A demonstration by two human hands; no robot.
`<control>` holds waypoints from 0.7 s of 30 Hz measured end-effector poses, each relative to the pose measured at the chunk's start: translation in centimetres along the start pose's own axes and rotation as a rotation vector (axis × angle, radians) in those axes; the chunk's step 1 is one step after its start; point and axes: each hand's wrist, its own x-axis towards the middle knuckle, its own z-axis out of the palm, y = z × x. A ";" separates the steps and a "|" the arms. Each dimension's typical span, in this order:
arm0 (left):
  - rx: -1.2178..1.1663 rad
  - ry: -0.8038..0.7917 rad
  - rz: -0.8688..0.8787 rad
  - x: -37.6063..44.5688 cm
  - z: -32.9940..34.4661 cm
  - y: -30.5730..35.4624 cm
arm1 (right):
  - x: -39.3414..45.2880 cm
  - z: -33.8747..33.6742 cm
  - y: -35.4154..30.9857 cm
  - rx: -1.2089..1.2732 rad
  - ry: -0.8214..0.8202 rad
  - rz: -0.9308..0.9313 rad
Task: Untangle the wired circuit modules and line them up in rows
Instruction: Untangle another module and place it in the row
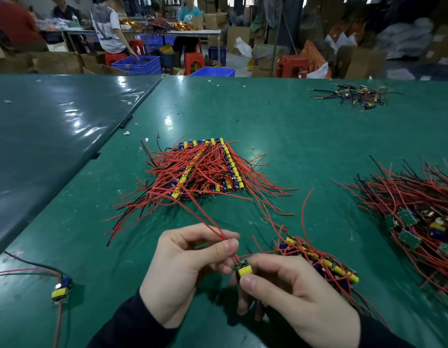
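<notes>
Circuit module [244, 270] with a yellow component: lower centre of frame, held just above the green table [306, 136]. Right hand [288, 295] pinches it, thumb on the near side, fingers curled under. Left hand [185, 267], just left of it and nearly touching, pinches the module's red wires [218, 231] between thumb and forefinger; the wires run up and away toward the frame's centre.

Directly right of the right hand, a short row of modules [321, 259] lies on the table, red leads crossing over it.

Lower left: a single module [62, 290], yellow and blue parts, red and black leads trailing off the left edge.

Right edge, mid height: loose tangled heap [424, 217], green boards showing, red and black wires fanned out.

Centre of frame: a larger arranged stack [205, 169], yellow parts in lines, wires spread mostly left and right.

Upper right on the table: small pile of scraps [353, 96], dark wires, blurred.

Top of frame: people at benches, blue crates [140, 64], red stools [292, 66], cardboard boxes.
</notes>
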 end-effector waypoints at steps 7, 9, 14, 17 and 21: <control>-0.158 -0.099 -0.199 0.1 -0.4 0.2 | 0.2 -0.2 -1.3 0.389 -0.120 0.201; -0.268 -0.166 -0.256 -0.1 -0.8 0.2 | 0.2 -0.3 -1.7 0.446 -0.207 0.221; -0.229 -0.301 -0.213 -0.6 -0.4 0.0 | -0.3 0.1 -1.2 0.389 -0.189 0.250; -0.069 -0.198 -0.082 -0.3 0.0 -0.1 | -0.1 0.0 -1.2 0.332 -0.169 0.185; 0.074 -0.062 0.113 -0.2 0.3 -0.3 | -0.1 0.5 -1.1 0.266 -0.070 0.133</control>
